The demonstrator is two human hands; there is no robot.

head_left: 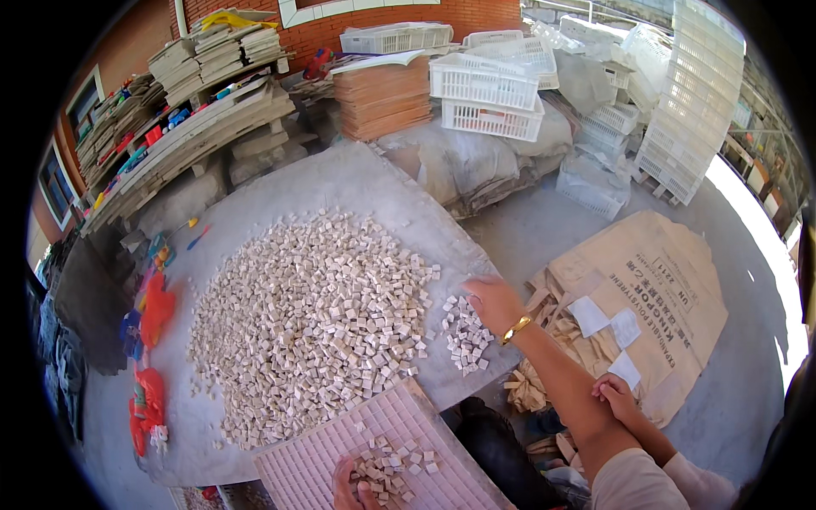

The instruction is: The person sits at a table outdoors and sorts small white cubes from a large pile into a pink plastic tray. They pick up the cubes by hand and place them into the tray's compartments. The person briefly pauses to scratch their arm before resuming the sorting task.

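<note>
A pink gridded tray (314, 442) lies at the near edge of the table, with a loose heap of small pale square tiles (398, 463) on it. My left hand (347, 486) rests at the left side of this heap, thumb and fingers apart against the tiles. My right hand (493, 299), above a gold bracelet on the wrist, is at the table's right edge. Its fingers are curled, and whatever they hold is hidden. Just below it sits a small group of grey-white tiles (467, 340). A large mound of similar tiles (314, 323) covers the table's middle.
Another person's hand (614, 393) is beside my right forearm. A brown paper sack (646, 297) lies on the right. Red plastic bags (153, 310) line the table's left edge. White crates (493, 93) and stacked boards (381, 100) stand behind.
</note>
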